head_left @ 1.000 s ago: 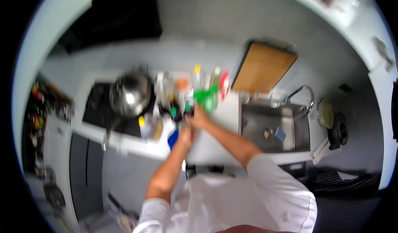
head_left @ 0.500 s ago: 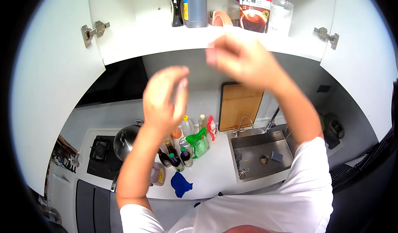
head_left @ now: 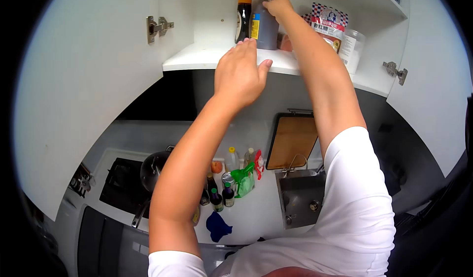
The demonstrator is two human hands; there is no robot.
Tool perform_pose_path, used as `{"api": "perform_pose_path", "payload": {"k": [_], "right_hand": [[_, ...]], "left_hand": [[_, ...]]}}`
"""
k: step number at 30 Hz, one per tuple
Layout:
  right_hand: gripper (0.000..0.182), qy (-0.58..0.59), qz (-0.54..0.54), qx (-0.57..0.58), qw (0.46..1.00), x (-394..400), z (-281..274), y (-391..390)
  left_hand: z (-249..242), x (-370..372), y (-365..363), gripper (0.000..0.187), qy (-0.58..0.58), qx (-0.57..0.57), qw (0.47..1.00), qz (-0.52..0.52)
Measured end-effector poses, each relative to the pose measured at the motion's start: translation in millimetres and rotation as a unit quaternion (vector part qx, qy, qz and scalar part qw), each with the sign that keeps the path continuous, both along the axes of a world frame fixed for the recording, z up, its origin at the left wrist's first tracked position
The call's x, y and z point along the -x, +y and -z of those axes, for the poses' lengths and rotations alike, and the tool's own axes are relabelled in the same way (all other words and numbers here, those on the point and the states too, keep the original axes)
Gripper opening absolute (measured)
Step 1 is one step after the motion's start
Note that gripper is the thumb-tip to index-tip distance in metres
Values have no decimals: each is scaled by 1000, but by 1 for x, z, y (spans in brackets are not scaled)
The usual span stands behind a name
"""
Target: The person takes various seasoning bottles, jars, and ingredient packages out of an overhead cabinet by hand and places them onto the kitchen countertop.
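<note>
My right hand [head_left: 279, 7] is on the handle of a large plastic jug [head_left: 267, 30] with dark liquid, a red cap and a yellow-blue label. The jug stands upright on the cabinet shelf [head_left: 197, 57]. My left hand [head_left: 241, 72] is raised just below the shelf's front edge, fingers extended and thumb apart, holding nothing. A dark bottle with an orange cap [head_left: 243, 20] stands left of the jug. Right of it are a red and white pouch [head_left: 327, 25] and a clear tub with a white label [head_left: 352, 50], partly behind my right forearm.
Open cabinet doors flank the shelf on the left [head_left: 88, 80] and right [head_left: 433, 80]. Below, the counter [head_left: 251, 218] holds several bottles, a green bag [head_left: 244, 181] and a blue cloth [head_left: 218, 226]. A pan [head_left: 153, 168], a cutting board [head_left: 294, 139] and a sink [head_left: 301, 203] are around it.
My right hand has moved up onto the jug's handle. My left hand has risen toward the shelf edge, its fingers straightened. The view has shifted, so the shelf items appear lower and further right.
</note>
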State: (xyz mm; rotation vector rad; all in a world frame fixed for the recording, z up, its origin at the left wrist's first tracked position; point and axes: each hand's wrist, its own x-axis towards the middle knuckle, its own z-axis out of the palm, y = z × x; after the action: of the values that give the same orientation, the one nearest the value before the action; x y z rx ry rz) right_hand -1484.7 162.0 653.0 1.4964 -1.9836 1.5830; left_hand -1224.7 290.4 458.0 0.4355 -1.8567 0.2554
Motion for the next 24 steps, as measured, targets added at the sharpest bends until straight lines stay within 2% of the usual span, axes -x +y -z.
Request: {"api": "perform_pose_path", "payload": {"k": [2,6,9,11,15,18,20,24], "right_hand": [[39,-30,-36,92,995,0,9,-3],[44,-28,11,128,991,-8,14,15],[47,-83,12,136,987,-16,19,41],[49,-91,-74,223,968,-11,23,54],[46,-76,-102,211,969,-21,27,108],[36,-94,-108,234,962,-19,27,132],[32,-165,-235,225,931,-18,27,151],[29,-171,-294,227,913,-27,38,209]], "left_hand": [[0,1,0,59,5,1,1000,-4],[2,2,-1,59,11,-1,1000,-4],[-1,2,2,59,7,-22,1000,-2],[-2,1,3,59,4,-23,1000,2],[-3,1,6,60,-3,-28,1000,-12],[-3,2,6,65,-3,-20,1000,-7],[-5,0,8,77,-7,-40,999,9],[-11,0,21,89,6,-72,997,20]]}}
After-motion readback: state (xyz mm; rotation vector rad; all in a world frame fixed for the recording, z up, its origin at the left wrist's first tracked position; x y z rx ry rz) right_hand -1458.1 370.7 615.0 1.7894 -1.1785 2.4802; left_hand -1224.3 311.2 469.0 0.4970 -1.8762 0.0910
